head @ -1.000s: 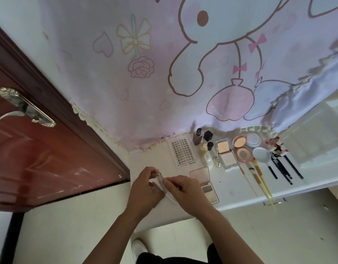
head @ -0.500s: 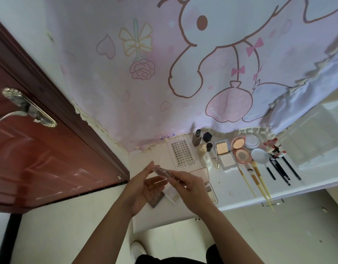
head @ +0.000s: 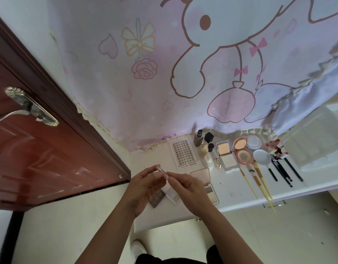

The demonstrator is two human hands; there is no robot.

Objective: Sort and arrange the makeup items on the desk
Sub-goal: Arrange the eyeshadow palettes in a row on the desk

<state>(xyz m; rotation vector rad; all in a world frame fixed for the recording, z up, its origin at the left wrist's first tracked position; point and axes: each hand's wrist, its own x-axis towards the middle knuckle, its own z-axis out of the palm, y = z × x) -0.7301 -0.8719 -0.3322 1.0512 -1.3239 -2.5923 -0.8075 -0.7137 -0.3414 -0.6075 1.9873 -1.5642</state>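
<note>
Holding clear case [head: 163, 173] in air above desk [head: 145, 161], near its left end: left hand [head: 143, 187] fingertips curled on far end, right hand [head: 187, 189] pinching near end with thumb and forefinger. Beneath hands, dark palette [head: 156, 197] and pale palette [head: 173, 195] lie on desk, touching. Lash tray [head: 183, 155] beyond; brushes [head: 259, 180] well apart at right.

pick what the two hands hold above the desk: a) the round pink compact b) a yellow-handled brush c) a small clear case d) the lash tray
c: the left hand and right hand both pinch the small clear case, while the yellow-handled brushes, pink compact and lash tray lie on the desk.
</note>
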